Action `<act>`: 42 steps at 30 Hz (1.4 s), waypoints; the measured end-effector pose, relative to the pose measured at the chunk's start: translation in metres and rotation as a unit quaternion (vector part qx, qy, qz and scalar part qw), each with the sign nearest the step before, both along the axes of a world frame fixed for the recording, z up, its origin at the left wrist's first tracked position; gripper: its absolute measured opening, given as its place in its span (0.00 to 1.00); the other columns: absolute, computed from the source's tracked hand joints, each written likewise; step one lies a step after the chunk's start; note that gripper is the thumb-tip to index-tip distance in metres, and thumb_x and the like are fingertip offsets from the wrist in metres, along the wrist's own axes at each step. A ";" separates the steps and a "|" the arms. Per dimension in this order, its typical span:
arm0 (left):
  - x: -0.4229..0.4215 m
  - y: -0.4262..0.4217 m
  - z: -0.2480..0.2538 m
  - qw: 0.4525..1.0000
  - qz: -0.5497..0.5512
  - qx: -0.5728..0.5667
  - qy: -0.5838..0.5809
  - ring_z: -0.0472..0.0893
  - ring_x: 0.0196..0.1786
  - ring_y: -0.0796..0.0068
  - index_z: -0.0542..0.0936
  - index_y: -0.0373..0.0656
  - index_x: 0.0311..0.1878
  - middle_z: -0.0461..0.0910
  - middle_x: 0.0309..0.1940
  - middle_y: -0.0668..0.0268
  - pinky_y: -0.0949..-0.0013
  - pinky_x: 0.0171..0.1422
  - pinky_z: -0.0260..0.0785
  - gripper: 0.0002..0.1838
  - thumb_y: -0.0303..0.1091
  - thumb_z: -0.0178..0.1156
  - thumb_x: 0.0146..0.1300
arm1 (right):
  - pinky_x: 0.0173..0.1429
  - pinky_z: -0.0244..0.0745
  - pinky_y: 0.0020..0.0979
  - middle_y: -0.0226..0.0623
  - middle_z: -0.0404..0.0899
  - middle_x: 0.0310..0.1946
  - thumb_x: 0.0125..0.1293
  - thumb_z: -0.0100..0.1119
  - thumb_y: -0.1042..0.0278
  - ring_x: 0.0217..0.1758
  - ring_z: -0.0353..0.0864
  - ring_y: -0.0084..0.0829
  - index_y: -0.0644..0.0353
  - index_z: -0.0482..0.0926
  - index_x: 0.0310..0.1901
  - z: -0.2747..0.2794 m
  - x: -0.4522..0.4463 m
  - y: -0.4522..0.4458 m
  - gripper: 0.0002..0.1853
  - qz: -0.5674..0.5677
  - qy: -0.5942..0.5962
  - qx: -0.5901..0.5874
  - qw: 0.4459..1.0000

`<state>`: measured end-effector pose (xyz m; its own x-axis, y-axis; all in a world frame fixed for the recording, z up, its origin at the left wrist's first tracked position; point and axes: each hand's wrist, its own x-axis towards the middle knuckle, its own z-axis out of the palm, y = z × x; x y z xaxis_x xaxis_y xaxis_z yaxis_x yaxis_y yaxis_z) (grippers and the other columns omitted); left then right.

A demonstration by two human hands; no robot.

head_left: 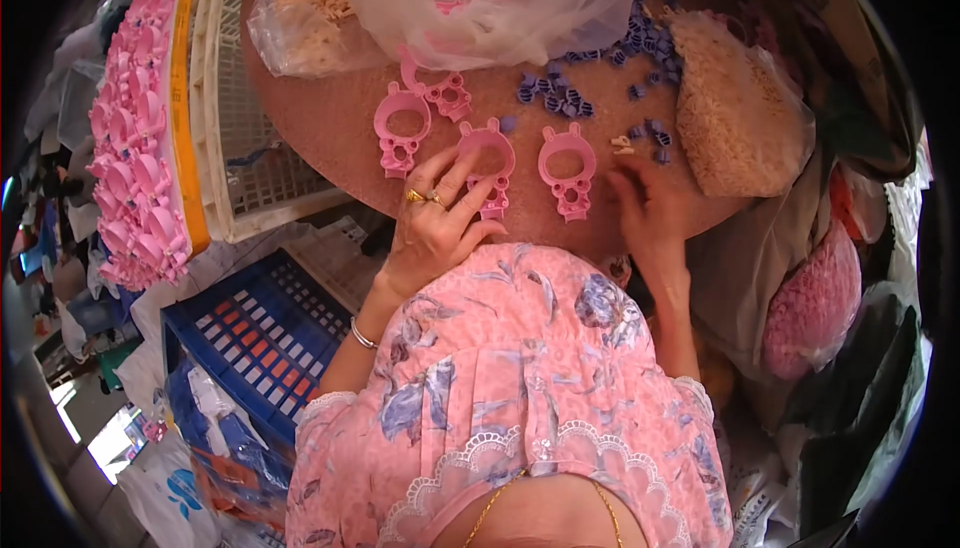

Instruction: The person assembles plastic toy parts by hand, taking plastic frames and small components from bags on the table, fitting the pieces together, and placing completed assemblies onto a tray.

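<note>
My left hand [440, 210] lies on the round table [330, 138] with its fingers spread, its fingertips on a pink plastic ring-shaped piece [505, 153]. My right hand [650, 203] rests near the table's right side, its fingers apart beside a few small beige pieces [622, 146]. Between the hands another pink piece [567, 163] lies flat. Two more pink pieces, one at the left [403, 123] and one behind it [450, 96], lie near my left hand. Small blue-purple pieces [560, 93] are scattered beyond my hands.
A clear bag of pink parts [480, 8] stands at the back. Bags of beige pieces lie at the left [310, 18] and right [740, 108]. Left are a white crate [265, 168], heaped pink parts [135, 148] and a blue basket [255, 333]. A pink-filled bag [815, 303] hangs right.
</note>
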<state>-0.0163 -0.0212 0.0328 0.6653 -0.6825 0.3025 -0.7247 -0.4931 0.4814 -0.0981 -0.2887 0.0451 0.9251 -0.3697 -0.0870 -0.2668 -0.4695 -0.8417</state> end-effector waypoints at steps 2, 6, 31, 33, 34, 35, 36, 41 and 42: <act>0.003 0.000 -0.003 1.000 -0.008 0.006 -0.016 0.72 0.67 0.49 0.84 0.40 0.56 0.76 0.66 0.56 0.51 0.71 0.66 0.32 0.41 0.79 0.46 | 0.44 0.80 0.35 0.48 0.86 0.34 0.69 0.61 0.76 0.41 0.88 0.40 0.64 0.82 0.48 0.002 0.004 0.018 0.08 -0.005 0.033 0.051 0.998; 0.006 0.008 0.001 1.000 0.001 0.017 -0.016 0.72 0.68 0.49 0.83 0.39 0.57 0.76 0.66 0.55 0.51 0.71 0.65 0.32 0.43 0.78 0.48 | 0.44 0.79 0.38 0.46 0.84 0.40 0.62 0.65 0.80 0.39 0.83 0.48 0.62 0.84 0.43 0.012 0.027 0.035 0.08 0.039 -0.080 -0.113 0.990; 0.017 -0.025 0.001 0.992 -0.060 0.040 -0.105 0.66 0.75 0.51 0.86 0.42 0.53 0.77 0.68 0.60 0.42 0.79 0.45 0.28 0.51 0.73 0.54 | 0.44 0.80 0.41 0.47 0.86 0.31 0.59 0.68 0.70 0.38 0.87 0.41 0.65 0.84 0.37 -0.022 0.182 -0.225 0.08 -0.087 -0.027 -0.457 0.885; 0.015 -0.035 0.007 0.989 -0.093 0.024 -0.111 0.66 0.75 0.50 0.86 0.42 0.54 0.78 0.67 0.59 0.42 0.79 0.45 0.28 0.51 0.73 0.55 | 0.46 0.81 0.39 0.48 0.85 0.30 0.57 0.72 0.66 0.38 0.88 0.39 0.65 0.84 0.36 -0.049 0.203 -0.266 0.11 -0.039 0.025 -0.477 0.878; 0.015 -0.040 0.008 0.989 -0.121 0.034 -0.079 0.64 0.76 0.50 0.84 0.44 0.58 0.77 0.67 0.60 0.39 0.79 0.44 0.31 0.50 0.74 0.53 | 0.46 0.81 0.38 0.48 0.85 0.30 0.56 0.74 0.65 0.38 0.88 0.39 0.65 0.84 0.35 -0.051 0.211 -0.270 0.12 -0.011 0.051 -0.452 0.890; 0.015 -0.045 0.010 0.987 -0.127 0.052 -0.077 0.64 0.77 0.50 0.83 0.44 0.59 0.76 0.68 0.60 0.39 0.79 0.43 0.31 0.49 0.74 0.53 | 0.47 0.81 0.38 0.48 0.86 0.30 0.55 0.74 0.65 0.39 0.88 0.39 0.65 0.84 0.35 -0.057 0.214 -0.272 0.13 0.011 0.054 -0.436 0.898; 0.015 -0.050 0.012 0.986 -0.134 0.072 -0.071 0.63 0.77 0.50 0.82 0.45 0.60 0.76 0.68 0.61 0.38 0.79 0.43 0.32 0.49 0.74 0.52 | 0.47 0.81 0.37 0.48 0.86 0.31 0.55 0.75 0.65 0.39 0.88 0.39 0.65 0.84 0.35 -0.058 0.217 -0.270 0.13 0.033 0.059 -0.419 0.906; 0.020 -0.059 0.003 0.986 -0.109 0.091 -0.085 0.62 0.78 0.54 0.81 0.47 0.60 0.76 0.67 0.64 0.35 0.79 0.42 0.30 0.43 0.74 0.52 | 0.45 0.79 0.38 0.47 0.86 0.38 0.54 0.76 0.68 0.42 0.87 0.40 0.65 0.83 0.34 -0.073 0.215 -0.275 0.12 0.076 -0.207 -0.366 0.904; 0.021 -0.058 0.004 0.988 -0.096 0.087 -0.081 0.64 0.77 0.54 0.81 0.48 0.61 0.77 0.66 0.63 0.35 0.79 0.43 0.28 0.41 0.72 0.56 | 0.45 0.79 0.38 0.47 0.86 0.39 0.54 0.75 0.70 0.42 0.87 0.40 0.65 0.82 0.35 -0.072 0.213 -0.270 0.11 0.071 -0.216 -0.347 0.910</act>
<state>0.0048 -0.0792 0.0367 0.4707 -0.8427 0.2614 -0.8737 -0.4040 0.2710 0.1144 -0.5588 -0.0274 0.8609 -0.0707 0.5038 0.1237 -0.9315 -0.3421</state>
